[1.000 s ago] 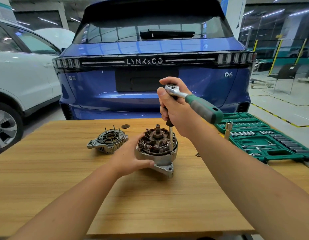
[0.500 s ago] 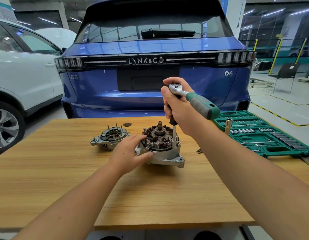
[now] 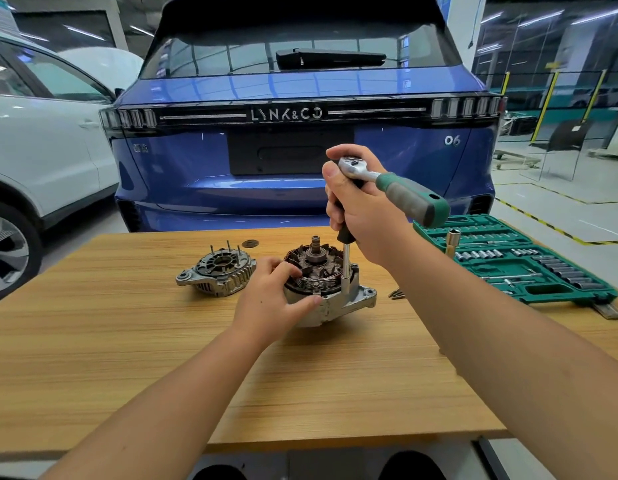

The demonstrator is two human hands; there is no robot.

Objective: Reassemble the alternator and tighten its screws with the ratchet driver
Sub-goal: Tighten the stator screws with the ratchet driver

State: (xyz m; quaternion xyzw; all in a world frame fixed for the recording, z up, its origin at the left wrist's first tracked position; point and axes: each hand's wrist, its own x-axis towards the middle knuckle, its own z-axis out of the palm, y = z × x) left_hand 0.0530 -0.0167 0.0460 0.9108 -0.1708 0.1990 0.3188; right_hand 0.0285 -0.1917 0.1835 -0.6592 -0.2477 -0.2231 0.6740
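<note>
Head view, the only one. Alternator body (image 3: pixel 330 292) sits on the wooden bench (image 3: pixel 127 358), about centre, rotor and shaft facing up, no rear cover on it. Left hand (image 3: pixel 271 299) wraps the near-left side of the housing, fingers curled over the rim, thumb pressed on the casing: steadying grip. Right hand (image 3: pixel 363 209) is closed round the head end of the ratchet driver (image 3: pixel 392 187), green handle sticking out to the right. A long extension (image 3: pixel 345 268) drops straight down from it to the right edge of the housing; tip contact with a screw too small to confirm.

Separate end cover (image 3: pixel 217 273) lies just left of the body, studs up, not touching it. A few loose screws (image 3: pixel 396 293) lie on the bench right of the body. Open green socket case (image 3: pixel 515 261) at far right. Blue car (image 3: pixel 300 133) behind the bench.

Step, judged: running down a screw on the housing edge, cover not yet refitted. Next move calls for keeping the extension upright, swinging the handle while the left hand stops the body turning, then seating the end cover and its screws.
</note>
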